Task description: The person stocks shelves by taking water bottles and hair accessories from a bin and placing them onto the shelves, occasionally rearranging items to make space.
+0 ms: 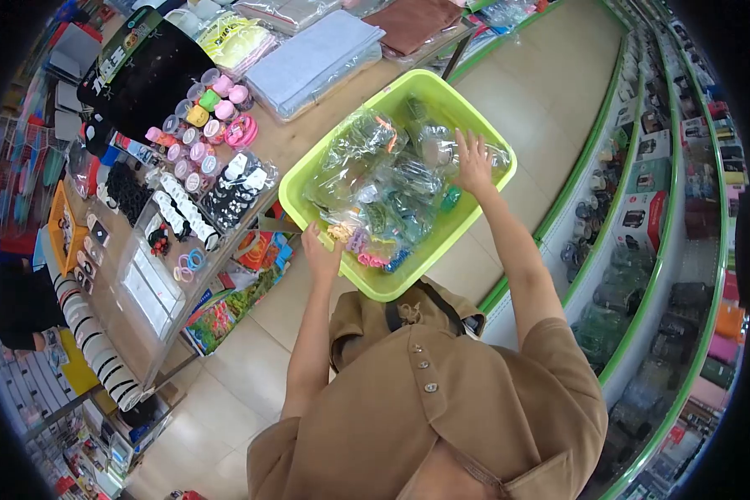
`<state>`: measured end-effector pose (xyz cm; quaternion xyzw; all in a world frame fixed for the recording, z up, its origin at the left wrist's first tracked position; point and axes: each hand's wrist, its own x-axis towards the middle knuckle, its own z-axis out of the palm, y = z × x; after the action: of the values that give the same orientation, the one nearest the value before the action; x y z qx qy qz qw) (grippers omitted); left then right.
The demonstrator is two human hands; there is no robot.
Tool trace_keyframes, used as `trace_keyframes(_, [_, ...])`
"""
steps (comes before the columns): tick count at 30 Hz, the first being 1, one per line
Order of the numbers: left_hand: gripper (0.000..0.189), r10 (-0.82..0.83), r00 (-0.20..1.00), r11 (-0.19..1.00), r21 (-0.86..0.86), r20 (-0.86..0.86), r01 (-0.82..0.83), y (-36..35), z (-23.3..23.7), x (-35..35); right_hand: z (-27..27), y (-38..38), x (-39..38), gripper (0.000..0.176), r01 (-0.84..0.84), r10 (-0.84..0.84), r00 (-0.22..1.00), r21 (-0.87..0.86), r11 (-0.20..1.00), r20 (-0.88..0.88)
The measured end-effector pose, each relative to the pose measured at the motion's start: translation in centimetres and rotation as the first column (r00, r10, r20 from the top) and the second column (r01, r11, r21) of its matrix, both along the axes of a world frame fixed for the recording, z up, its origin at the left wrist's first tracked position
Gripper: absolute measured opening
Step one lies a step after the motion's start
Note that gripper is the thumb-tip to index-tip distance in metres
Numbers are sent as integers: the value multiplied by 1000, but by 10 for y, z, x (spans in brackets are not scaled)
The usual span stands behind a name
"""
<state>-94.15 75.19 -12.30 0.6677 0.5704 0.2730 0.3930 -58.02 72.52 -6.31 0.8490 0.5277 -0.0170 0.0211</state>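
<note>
A lime green plastic basket (pixel 475 125) rests on the edge of a display table, filled with several clear plastic bags of hair clips and hair ties (pixel 383 179). My left hand (pixel 321 254) holds the near rim of the basket, fingers curled on it. Reaching into the right side of the basket, my right hand (pixel 473 162) lies with fingers spread on one of the clear bags. I wear a brown button-up top with a black strap across the chest.
The display table (pixel 308 137) to the left carries pink and yellow hair accessories (pixel 208 117), black and white clips, folded cloth packs (pixel 312 58). A green-edged shelf unit (pixel 642 250) with boxed goods runs along the right. Tiled floor lies between.
</note>
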Motion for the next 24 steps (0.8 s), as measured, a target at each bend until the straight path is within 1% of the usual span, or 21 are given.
trace_keyframes(2, [70, 37, 999, 999, -37, -8, -37, 1, 8, 6, -4, 10, 14, 109, -33, 33, 999, 8, 999, -43])
trace_keyframes(4, [70, 65, 998, 995, -78, -24, -66, 4, 10, 14, -6, 8, 25, 101, -257, 262, 958, 61, 964, -112])
trace_keyframes(5, [72, 47, 993, 998, 47, -111, -42, 7, 9, 20, -5, 8, 29, 101, -262, 267, 956, 56, 964, -121])
trace_keyframes(6, [73, 40, 979, 986, 167, -199, -6, 9, 7, 27, -5, 8, 33, 97, -287, 300, 937, 93, 953, -177])
trace_keyframes(7, [73, 47, 977, 987, 160, -207, -14, 15, 8, 35, -4, 8, 36, 93, -311, 334, 913, 131, 941, -232])
trace_keyframes(9, [83, 17, 979, 972, 231, -202, 31, 37, 15, 58, -3, 11, 42, 91, -350, 382, 884, 161, 923, -270])
trace_keyframes(10, [83, 16, 978, 974, 223, -208, 32, 49, 17, 69, -3, 11, 45, 88, -376, 420, 859, 194, 906, -294])
trace_keyframes(11, [90, -20, 973, 962, 259, -229, 80, 63, 17, 79, -1, 10, 47, 88, -374, 416, 857, 189, 908, -302])
trace_keyframes(12, [97, -55, 967, 947, 294, -249, 130, 75, 18, 89, 0, 11, 48, 86, -381, 437, 847, 229, 896, -303])
trace_keyframes(13, [97, -58, 966, 948, 288, -253, 133, 87, 16, 99, 2, 11, 49, 85, -386, 458, 836, 271, 882, -301])
trace_keyframes(14, [103, -99, 946, 946, 266, -309, 186, 99, 15, 107, 4, 11, 50, 85, -383, 456, 836, 269, 884, -306])
trace_keyframes(15, [109, -140, 921, 941, 242, -364, 238, 107, 14, 115, 6, 11, 53, 85, -365, 451, 828, 290, 885, -333])
trace_keyframes(16, [109, -142, 920, 940, 240, -365, 241, 111, 12, 122, 9, 12, 56, 84, -346, 446, 820, 310, 886, -359])
trace_keyframes(17, [111, -147, 887, 960, 154, -437, 235, 113, 11, 130, 14, 13, 60, 84, -343, 443, 821, 310, 887, -360])
trace_keyframes(18, [114, -158, 849, 973, 69, -504, 222, 114, 10, 136, 19, 14, 64, 83, -230, 371, 817, 340, 912, -441])
trace_keyframes(19, [114, -165, 849, 971, 69, -503, 229, 113, 9, 139, 24, 13, 69, 83, -111, 298, 800, 359, 927, -521])
trace_keyframes(20, [114, -167, 834, 978, 19, -527, 208, 111, 9, 141, 29, 11, 75, 83, -103, 290, 804, 358, 928, -519])
trace_keyframes(21, [115, -172, 817, 982, -30, -550, 186, 110, 10, 142, 32, 9, 81, 84, 22, 290, 750, 460, 887, -595])
trace_keyframes(22, [115, -181, 817, 980, -29, -548, 198, 109, 5, 141, 34, 5, 87, 86, 155, 304, 687, 542, 826, -660])
trace_keyframes(23, [116, -163, 827, 982, -5, -538, 191, 109, -1, 139, 37, 1, 95, 86, 209, 281, 672, 539, 816, -686])
trace_keyframes(24, [116, -144, 836, 983, 20, -529, 182, 109, -7, 138, 41, -5, 99, 86, 215, 278, 676, 544, 811, -682])
